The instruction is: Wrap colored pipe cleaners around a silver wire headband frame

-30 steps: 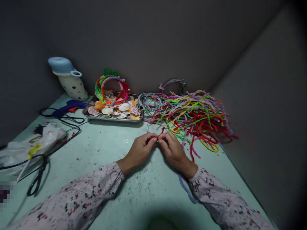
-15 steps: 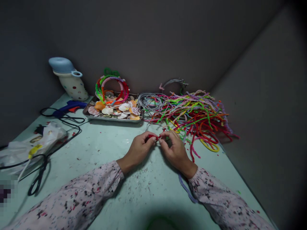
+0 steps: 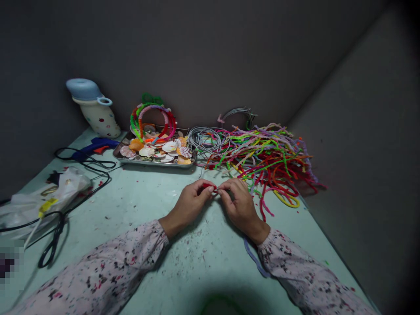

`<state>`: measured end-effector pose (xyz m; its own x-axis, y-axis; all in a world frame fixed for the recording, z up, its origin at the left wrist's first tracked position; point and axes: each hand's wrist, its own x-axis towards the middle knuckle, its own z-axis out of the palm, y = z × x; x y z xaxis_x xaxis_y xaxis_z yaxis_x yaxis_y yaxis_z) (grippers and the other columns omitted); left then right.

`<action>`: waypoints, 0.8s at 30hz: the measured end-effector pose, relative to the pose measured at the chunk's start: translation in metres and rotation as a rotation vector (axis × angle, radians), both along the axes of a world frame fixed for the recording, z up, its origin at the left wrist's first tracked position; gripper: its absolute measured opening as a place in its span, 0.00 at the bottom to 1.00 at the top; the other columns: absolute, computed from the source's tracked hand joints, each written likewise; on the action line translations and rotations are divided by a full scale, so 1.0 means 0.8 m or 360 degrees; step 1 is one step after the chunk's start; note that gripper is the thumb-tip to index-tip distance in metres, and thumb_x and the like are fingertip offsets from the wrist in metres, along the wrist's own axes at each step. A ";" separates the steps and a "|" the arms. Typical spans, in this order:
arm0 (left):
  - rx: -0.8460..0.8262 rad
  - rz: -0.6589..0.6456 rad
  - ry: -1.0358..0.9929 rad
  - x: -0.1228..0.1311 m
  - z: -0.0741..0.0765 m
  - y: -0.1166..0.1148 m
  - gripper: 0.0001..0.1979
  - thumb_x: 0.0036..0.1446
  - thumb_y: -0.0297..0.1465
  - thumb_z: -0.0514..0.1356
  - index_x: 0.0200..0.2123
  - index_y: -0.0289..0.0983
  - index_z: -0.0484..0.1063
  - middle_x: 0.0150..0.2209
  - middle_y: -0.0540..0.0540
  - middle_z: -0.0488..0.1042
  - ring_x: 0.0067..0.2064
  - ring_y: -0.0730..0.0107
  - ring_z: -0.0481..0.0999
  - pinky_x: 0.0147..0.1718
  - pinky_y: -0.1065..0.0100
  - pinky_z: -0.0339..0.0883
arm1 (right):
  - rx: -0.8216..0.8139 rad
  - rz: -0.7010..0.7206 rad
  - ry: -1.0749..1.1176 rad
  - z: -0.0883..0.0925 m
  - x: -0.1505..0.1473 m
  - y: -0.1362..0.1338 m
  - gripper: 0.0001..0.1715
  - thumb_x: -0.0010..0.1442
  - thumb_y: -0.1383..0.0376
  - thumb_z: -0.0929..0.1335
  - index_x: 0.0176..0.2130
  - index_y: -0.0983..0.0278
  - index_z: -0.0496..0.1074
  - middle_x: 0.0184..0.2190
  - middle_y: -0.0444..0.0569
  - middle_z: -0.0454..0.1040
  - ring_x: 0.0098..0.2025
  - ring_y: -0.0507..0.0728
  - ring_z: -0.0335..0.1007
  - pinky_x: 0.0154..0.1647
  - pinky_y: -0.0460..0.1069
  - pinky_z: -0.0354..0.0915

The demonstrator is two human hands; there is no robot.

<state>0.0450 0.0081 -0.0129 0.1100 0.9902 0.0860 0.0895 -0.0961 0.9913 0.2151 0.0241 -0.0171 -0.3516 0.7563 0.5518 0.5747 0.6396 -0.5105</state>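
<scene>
Near the middle of the table, my left hand (image 3: pixel 190 200) is closed in a pinch on a red pipe cleaner (image 3: pixel 208 186), most of it hidden by the fingers. Facing it, my right hand (image 3: pixel 242 207) pinches at a thin wire tip (image 3: pixel 217 189) that meets the red piece. The fingertips of both hands almost touch. Just beyond them lies a large tangled heap of coloured pipe cleaners (image 3: pixel 272 153). A lilac pipe cleaner (image 3: pixel 255 259) runs out beneath my right wrist.
A metal tray (image 3: pixel 154 165) of seashells (image 3: pixel 170 146) holds several fuzzy coloured hoops (image 3: pixel 141 120). Beside it are coiled grey wires (image 3: pixel 208 141). On the left are a bottle (image 3: pixel 98 116), a blue glue gun (image 3: pixel 95 148), a black cable (image 3: pixel 61 225) and a plastic bag (image 3: pixel 70 186).
My fingertips have shifted very slightly, and less of the wire tip shows between them. The thin grey arc beyond my hands has moved a little. Everything else stays put.
</scene>
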 end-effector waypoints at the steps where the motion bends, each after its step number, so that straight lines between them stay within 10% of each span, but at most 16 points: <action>1: 0.0013 0.0007 0.0007 0.000 0.001 0.000 0.10 0.59 0.35 0.56 0.36 0.34 0.74 0.30 0.48 0.73 0.30 0.72 0.67 0.29 0.72 0.60 | 0.0000 -0.0004 0.0007 0.000 0.000 0.000 0.03 0.64 0.66 0.64 0.37 0.61 0.68 0.34 0.48 0.70 0.40 0.58 0.64 0.45 0.56 0.59; 24: -0.0160 -0.0080 -0.0066 -0.004 -0.002 0.003 0.13 0.57 0.37 0.56 0.25 0.34 0.68 0.20 0.55 0.59 0.23 0.77 0.57 0.23 0.72 0.49 | 0.0069 0.0102 -0.0080 0.000 0.000 -0.001 0.04 0.64 0.67 0.64 0.38 0.62 0.68 0.35 0.49 0.71 0.41 0.58 0.64 0.47 0.57 0.59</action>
